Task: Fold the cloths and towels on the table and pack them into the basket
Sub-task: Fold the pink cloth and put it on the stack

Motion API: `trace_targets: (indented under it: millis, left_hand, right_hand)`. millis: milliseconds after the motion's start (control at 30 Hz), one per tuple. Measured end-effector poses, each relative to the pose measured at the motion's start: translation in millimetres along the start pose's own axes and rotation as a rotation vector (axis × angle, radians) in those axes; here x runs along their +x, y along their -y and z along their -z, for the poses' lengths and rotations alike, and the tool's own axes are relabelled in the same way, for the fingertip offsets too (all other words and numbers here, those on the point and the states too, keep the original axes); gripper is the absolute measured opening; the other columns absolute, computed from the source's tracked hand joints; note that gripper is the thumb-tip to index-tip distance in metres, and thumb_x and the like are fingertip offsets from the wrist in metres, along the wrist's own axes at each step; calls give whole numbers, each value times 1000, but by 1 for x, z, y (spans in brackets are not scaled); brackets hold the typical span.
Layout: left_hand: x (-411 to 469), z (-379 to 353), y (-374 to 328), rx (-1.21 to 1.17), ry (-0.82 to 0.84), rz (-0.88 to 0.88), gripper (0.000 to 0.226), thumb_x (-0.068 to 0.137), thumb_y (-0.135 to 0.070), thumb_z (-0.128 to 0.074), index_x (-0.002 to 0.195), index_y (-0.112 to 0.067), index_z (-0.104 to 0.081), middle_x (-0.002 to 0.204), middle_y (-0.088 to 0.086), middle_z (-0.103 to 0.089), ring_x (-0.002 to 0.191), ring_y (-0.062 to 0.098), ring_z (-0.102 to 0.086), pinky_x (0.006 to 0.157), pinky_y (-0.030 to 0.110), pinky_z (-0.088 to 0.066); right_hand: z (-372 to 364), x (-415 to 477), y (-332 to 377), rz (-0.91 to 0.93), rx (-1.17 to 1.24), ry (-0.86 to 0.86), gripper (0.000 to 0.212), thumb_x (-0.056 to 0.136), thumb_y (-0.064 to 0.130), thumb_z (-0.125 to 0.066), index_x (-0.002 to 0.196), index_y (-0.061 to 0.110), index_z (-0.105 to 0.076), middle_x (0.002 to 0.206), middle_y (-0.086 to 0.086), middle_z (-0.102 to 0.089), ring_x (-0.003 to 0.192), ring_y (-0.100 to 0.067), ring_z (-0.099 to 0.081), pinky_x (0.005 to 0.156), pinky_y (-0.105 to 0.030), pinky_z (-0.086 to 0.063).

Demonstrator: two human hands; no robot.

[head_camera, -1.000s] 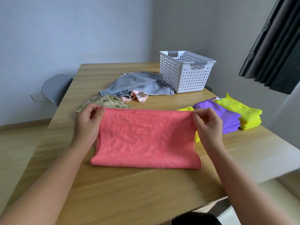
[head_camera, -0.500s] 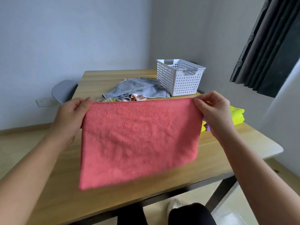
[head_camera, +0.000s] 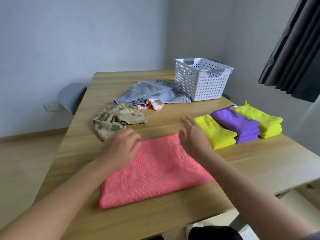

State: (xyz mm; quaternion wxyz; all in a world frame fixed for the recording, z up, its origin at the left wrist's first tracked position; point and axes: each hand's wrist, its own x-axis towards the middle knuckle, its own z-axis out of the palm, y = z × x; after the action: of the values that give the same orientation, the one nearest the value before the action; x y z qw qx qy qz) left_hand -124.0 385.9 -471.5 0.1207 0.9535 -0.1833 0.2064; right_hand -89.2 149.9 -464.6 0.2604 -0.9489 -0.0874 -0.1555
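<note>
Coral microfibre cloth (head_camera: 155, 170): flat, lower centre.
Left hand (head_camera: 121, 148): loosely spread, upper-left corner.
Right hand (head_camera: 194, 135): spread, empty, top edge.
Advice: smooth outward, align edges before folding.

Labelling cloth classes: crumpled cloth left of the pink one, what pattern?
Tan-and-green camouflage cloth, seen in the head view.

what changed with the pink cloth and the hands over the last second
The pink cloth, held up by its top corners half a second ago, now lies flat on the table. The left hand and right hand have let go and are open over its far edge. The basket, grey towel, camouflage cloth and folded yellow and purple cloths stayed put.
</note>
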Motion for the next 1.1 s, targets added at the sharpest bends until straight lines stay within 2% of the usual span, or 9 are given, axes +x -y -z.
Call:
trace_targets:
  millis: [100,267,467,567,667,733,800,867,1100]
  left_hand:
    - [8,-22,-16,-29,348,-189,68,89,-63,-14,146,-30,-28,153,-13,-21,142,6,-16,118,32,-13]
    - [6,-34,-10,82,552,-114,76,78,-71,10,145,-37,13,152,-14,21,142,6,17,115,35,12]
    - [-18,-21,-45,203,562,295,70,96,-56,-12,151,-16,4,158,12,11,146,25,9,117,47,1]
    - [-25,-1,-69,407,567,333,66,97,-53,-18,141,-7,-33,145,22,-36,134,32,-36,102,40,-32]
    - [-8,20,-72,534,289,202,45,99,-42,-22,108,-18,-59,107,5,-67,100,24,-62,76,30,-37]
    - [5,9,-62,454,246,127,46,99,-40,-21,122,-14,-52,125,8,-59,116,24,-54,95,34,-38]
    - [10,-15,-55,254,407,102,61,100,-45,-18,148,-9,-22,155,13,-21,144,24,-18,118,41,-12]
    - [11,-34,-51,138,518,161,67,99,-51,-14,151,-11,1,158,13,8,146,23,9,119,40,5]
    - [39,-56,-66,137,508,390,67,99,-47,-15,151,-8,2,156,20,9,145,31,8,118,46,4]
  right_hand:
    - [-8,-41,13,-127,-110,296,63,100,40,-33,148,6,-13,156,-23,-2,144,-37,-3,115,-42,-8]
    - [-23,-72,11,-39,-369,394,106,61,81,13,151,27,0,159,-11,10,145,-32,15,113,-54,8]
    - [-13,-15,-14,337,-372,491,93,67,84,-2,149,40,-5,160,-1,4,145,-25,14,116,-52,8]
    - [-1,3,-16,349,-561,349,76,89,67,-24,151,29,-5,159,-8,5,146,-29,11,116,-50,5]
    - [-4,-8,-3,138,-373,287,62,99,42,-33,149,11,-12,158,-16,1,146,-33,4,117,-45,-4]
    - [-15,-26,2,58,-270,347,63,100,44,-28,148,6,-13,158,-17,-1,146,-32,3,116,-47,-6]
    - [-23,-41,-1,61,-317,403,70,98,51,-24,150,7,-8,159,-14,1,146,-28,6,116,-48,-3]
    - [-20,-39,-11,81,-358,422,72,97,55,-21,151,9,-5,159,-10,4,146,-24,8,116,-47,0]
    - [-10,9,-34,102,-366,430,74,97,56,-26,151,10,-5,159,-10,2,147,-25,3,118,-43,-3]
